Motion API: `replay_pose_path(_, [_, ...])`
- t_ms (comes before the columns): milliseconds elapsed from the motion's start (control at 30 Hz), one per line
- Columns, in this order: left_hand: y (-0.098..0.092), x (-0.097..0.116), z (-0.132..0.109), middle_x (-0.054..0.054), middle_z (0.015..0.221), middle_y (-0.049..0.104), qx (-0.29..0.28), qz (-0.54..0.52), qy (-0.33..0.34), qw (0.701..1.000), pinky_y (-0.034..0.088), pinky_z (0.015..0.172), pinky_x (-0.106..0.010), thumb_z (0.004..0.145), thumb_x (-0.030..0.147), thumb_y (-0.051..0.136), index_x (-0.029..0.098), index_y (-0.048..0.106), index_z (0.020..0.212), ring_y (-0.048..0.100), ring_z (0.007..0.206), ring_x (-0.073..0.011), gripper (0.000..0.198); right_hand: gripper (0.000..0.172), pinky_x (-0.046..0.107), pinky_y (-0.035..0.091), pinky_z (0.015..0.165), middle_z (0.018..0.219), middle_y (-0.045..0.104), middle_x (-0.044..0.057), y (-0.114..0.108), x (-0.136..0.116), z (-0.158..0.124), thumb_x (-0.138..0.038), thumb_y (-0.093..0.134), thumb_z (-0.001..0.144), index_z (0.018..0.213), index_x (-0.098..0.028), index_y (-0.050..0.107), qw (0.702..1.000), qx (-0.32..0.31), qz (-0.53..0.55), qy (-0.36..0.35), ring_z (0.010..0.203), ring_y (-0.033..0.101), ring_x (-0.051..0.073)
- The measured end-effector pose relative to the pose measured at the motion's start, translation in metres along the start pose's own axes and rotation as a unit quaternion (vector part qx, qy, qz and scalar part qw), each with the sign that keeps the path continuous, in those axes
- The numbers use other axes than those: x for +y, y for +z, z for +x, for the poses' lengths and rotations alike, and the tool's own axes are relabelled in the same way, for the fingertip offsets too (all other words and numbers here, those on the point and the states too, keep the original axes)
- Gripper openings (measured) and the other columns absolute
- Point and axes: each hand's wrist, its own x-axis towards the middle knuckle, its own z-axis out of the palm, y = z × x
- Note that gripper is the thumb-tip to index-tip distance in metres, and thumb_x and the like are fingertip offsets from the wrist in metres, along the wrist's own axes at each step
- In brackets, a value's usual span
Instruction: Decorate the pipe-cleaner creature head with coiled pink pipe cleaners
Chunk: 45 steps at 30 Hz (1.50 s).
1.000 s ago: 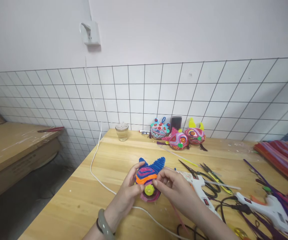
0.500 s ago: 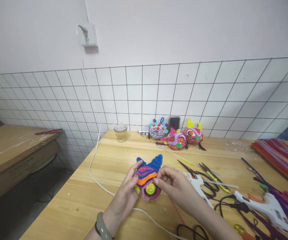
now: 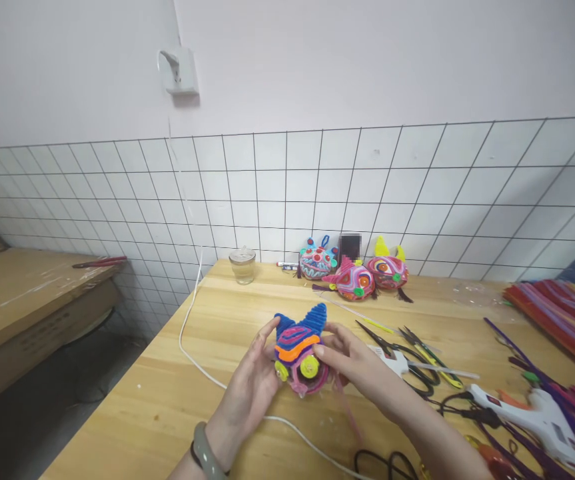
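Note:
Between my two hands is a small pipe-cleaner animal figure (image 3: 297, 343) with blue pointed ears, an orange brow stripe and yellow round eyes. My left hand (image 3: 254, 373) wraps its left side, fingertips near the left ear. On the other side my right hand (image 3: 344, 353) grips it, thumb on the front beside the orange stripe and fingers behind. A pink strand (image 3: 348, 407) hangs from the figure's right side beneath my right hand. The underside and back of the figure are hidden.
Finished-looking figures (image 3: 354, 277) stand by the tiled wall, near a glass cup (image 3: 242, 265). At right lie black scissors (image 3: 407, 357), a white glue gun (image 3: 537, 417) and bundled pipe cleaners (image 3: 562, 320). A white cord (image 3: 194, 357) crosses the wooden table (image 3: 167, 407).
The figure has turned slightly, so both yellow eyes now show. My right hand has shifted from pinching at its edge to holding its right side.

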Motion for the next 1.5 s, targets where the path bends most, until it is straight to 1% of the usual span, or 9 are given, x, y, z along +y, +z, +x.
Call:
replay_pose_path(100, [0.000, 0.000, -0.001, -0.013, 0.106, 0.067, -0.004, 0.008, 0.003, 1.000, 0.040, 0.091, -0.042, 0.084, 0.043, 0.054, 0.019, 0.041, 0.134, 0.055, 0.110, -0.0290, 0.057, 0.045, 0.026, 0.050, 0.055, 0.094, 0.068, 0.006, -0.001, -0.007, -0.004, -0.048, 0.061, 0.077, 0.111, -0.019, 0.055, 0.995, -0.082, 0.030, 0.048, 0.072, 0.065, 0.018])
replay_pose_path(233, [-0.002, 0.002, -0.002, -0.015, 0.108, 0.067, -0.019, 0.022, -0.005, 1.000, 0.043, 0.087, -0.044, 0.083, 0.041, 0.056, 0.020, 0.035, 0.137, 0.057, 0.106, -0.0303, 0.062, 0.039, 0.031, 0.054, 0.059, 0.091, 0.071, 0.005, -0.005, -0.001, -0.004, -0.044, 0.059, 0.081, 0.111, -0.020, 0.057, 0.986, -0.108, 0.109, 0.065, 0.074, 0.069, 0.021])
replay_pose_path(433, [-0.005, 0.011, 0.000, -0.014, 0.120, 0.061, -0.033, 0.106, -0.009, 0.994, 0.050, 0.078, -0.044, 0.079, 0.032, 0.064, 0.027, 0.046, 0.128, 0.062, 0.101, -0.0303, 0.053, 0.033, 0.030, 0.054, 0.060, 0.089, 0.073, 0.010, -0.013, 0.006, 0.002, -0.038, 0.047, 0.090, 0.110, -0.015, 0.059, 0.947, -0.167, 0.260, 0.084, 0.069, 0.069, 0.019])
replay_pose_path(533, [-0.010, 0.014, 0.006, -0.009, 0.096, 0.070, 0.067, 0.175, 0.031, 0.982, 0.051, 0.060, -0.031, 0.066, 0.027, 0.076, 0.022, 0.062, 0.106, 0.067, 0.077, -0.0225, 0.043, 0.035, 0.033, 0.054, 0.061, 0.085, 0.073, 0.011, -0.019, 0.006, 0.005, -0.037, 0.040, 0.093, 0.106, -0.013, 0.061, 0.935, -0.155, 0.307, 0.087, 0.068, 0.069, 0.019])
replay_pose_path(667, [-0.019, 0.014, 0.014, 0.001, 0.049, 0.061, 0.160, 0.193, 0.067, 0.966, 0.038, 0.040, -0.017, 0.052, 0.028, 0.084, 0.013, 0.067, 0.065, 0.052, 0.043, -0.0077, 0.027, 0.041, 0.032, 0.054, 0.063, 0.078, 0.073, 0.012, -0.027, 0.005, 0.007, -0.039, 0.035, 0.094, 0.097, -0.011, 0.064, 0.931, -0.129, 0.331, 0.082, 0.067, 0.070, 0.020])
replay_pose_path(833, [-0.025, 0.018, 0.016, 0.003, 0.046, 0.059, 0.208, 0.163, 0.079, 0.961, 0.029, 0.034, -0.014, 0.053, 0.034, 0.083, 0.013, 0.065, 0.062, 0.045, 0.035, -0.0037, 0.030, 0.035, 0.031, 0.053, 0.063, 0.085, 0.074, 0.010, -0.032, 0.004, 0.009, -0.036, 0.039, 0.093, 0.111, -0.014, 0.059, 0.928, -0.082, 0.358, 0.069, 0.069, 0.071, 0.020])
replay_pose_path(1067, [-0.025, 0.021, 0.014, -0.001, 0.060, 0.067, 0.216, 0.148, 0.085, 0.961, 0.043, 0.047, -0.017, 0.055, 0.034, 0.082, 0.013, 0.071, 0.077, 0.057, 0.051, -0.0079, 0.032, 0.038, 0.030, 0.053, 0.061, 0.077, 0.073, 0.011, -0.028, 0.003, 0.008, -0.039, 0.038, 0.093, 0.101, -0.011, 0.062, 0.941, -0.093, 0.317, 0.078, 0.067, 0.070, 0.020])
replay_pose_path(1300, [-0.026, 0.018, 0.017, 0.000, 0.049, 0.063, 0.216, 0.209, 0.076, 0.951, 0.040, 0.046, -0.018, 0.043, 0.027, 0.087, 0.012, 0.068, 0.057, 0.054, 0.046, -0.0086, 0.028, 0.038, 0.030, 0.052, 0.062, 0.076, 0.073, 0.011, -0.026, 0.006, 0.009, -0.039, 0.039, 0.093, 0.098, -0.010, 0.063, 0.939, -0.102, 0.316, 0.085, 0.067, 0.070, 0.019])
replay_pose_path(1500, [-0.025, 0.016, 0.016, 0.003, 0.043, 0.058, 0.213, 0.233, 0.071, 0.946, 0.033, 0.042, -0.017, 0.046, 0.032, 0.086, 0.014, 0.058, 0.048, 0.047, 0.040, -0.0065, 0.033, 0.034, 0.029, 0.053, 0.058, 0.072, 0.072, 0.008, -0.022, 0.004, 0.009, -0.037, 0.040, 0.093, 0.097, -0.011, 0.062, 0.941, -0.089, 0.312, 0.095, 0.061, 0.069, 0.018])
